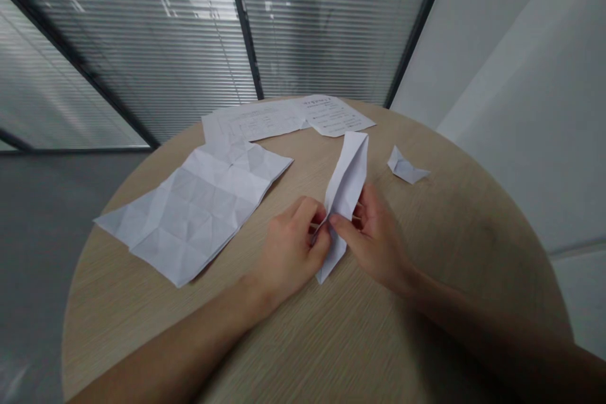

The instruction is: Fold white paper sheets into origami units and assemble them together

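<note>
The left hand and right hand pinch a narrow folded white paper from 2 sides, keeping it raised at a tilt over a round wooden table. A creased paper sheet lies left, printed sheets beyond, and a small paper fold right.

I see white folded paper on a table with pale, wood-grained stripes. The creased white sheet shows a grey grid of folds.

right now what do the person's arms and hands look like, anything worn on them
The left hand and right hand are bare, with no gloves, rings or watch in view. The left forearm and right forearm are bare too, with no sleeves showing.
</note>
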Demonstrator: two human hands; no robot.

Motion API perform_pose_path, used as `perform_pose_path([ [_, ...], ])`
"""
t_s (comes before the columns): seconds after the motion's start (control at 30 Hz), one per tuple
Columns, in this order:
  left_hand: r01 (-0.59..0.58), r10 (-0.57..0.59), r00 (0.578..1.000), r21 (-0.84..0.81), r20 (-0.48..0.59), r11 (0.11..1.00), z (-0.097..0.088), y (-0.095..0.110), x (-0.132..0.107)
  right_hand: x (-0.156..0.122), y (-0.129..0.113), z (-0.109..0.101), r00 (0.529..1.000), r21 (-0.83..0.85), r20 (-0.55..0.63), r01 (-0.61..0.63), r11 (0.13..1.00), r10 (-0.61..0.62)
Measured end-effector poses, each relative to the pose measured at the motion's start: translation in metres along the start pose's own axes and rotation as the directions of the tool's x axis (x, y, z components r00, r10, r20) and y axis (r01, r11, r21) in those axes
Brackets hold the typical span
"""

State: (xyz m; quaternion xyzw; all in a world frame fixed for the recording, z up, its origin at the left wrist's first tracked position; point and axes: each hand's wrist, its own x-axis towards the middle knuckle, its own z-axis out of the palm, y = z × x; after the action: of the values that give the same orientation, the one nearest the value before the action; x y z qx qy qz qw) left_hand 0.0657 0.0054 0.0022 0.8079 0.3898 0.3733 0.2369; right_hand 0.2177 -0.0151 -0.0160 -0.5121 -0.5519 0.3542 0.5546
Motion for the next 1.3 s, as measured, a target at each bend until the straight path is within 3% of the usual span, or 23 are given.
perform_pose_path([
  [0.23,0.152,-0.158,0.981,-0.066,-0.109,0.986,-0.002,-0.005,0.006,0.013,0.004,-0.012,0.986,-0.301,-0.165,-0.023,0.953,-0.029],
  [0.33,0.207,-0.225,0.959,-0.117,-0.172,0.971,-0.005,-0.009,0.009,0.017,0.002,-0.017,0.978,-0.3,-0.204,-0.024,0.954,-0.04],
  [0.43,0.265,-0.28,0.949,-0.117,-0.144,0.957,-0.008,-0.014,0.01,0.019,0.005,-0.021,0.99,-0.153,-0.139,-0.039,0.988,0.018],
  [0.53,0.268,-0.267,0.96,-0.006,-0.086,0.963,-0.011,-0.022,0.011,0.02,0.015,-0.026,1.0,-0.118,0.019,-0.017,0.993,0.019],
  [0.67,0.097,-0.095,0.995,0.162,-0.022,0.982,-0.014,-0.036,0.012,0.024,0.03,-0.039,0.981,-0.241,0.194,0.035,0.97,0.013],
  [0.77,-0.052,0.03,0.995,0.252,0.092,0.966,-0.017,-0.044,0.012,0.028,0.034,-0.051,0.94,-0.383,0.322,0.24,0.892,-0.114],
  [0.9,-0.248,0.142,0.942,0.344,0.305,0.905,-0.021,-0.05,0.013,0.031,0.035,-0.063,0.8,-0.488,0.529,0.559,0.671,-0.282],
  [1.03,-0.357,0.169,0.88,0.383,0.444,0.852,-0.026,-0.048,0.016,0.032,0.032,-0.068,0.712,-0.535,0.65,0.678,0.504,-0.267],
  [1.17,-0.418,0.166,0.834,0.405,0.527,0.813,-0.034,-0.039,0.018,0.029,0.023,-0.069,0.696,-0.57,0.692,0.69,0.445,-0.193],
  [1.3,-0.463,0.157,0.819,0.475,0.552,0.748,-0.036,-0.029,0.017,0.022,0.013,-0.065,0.74,-0.616,0.651,0.645,0.453,-0.169],
])
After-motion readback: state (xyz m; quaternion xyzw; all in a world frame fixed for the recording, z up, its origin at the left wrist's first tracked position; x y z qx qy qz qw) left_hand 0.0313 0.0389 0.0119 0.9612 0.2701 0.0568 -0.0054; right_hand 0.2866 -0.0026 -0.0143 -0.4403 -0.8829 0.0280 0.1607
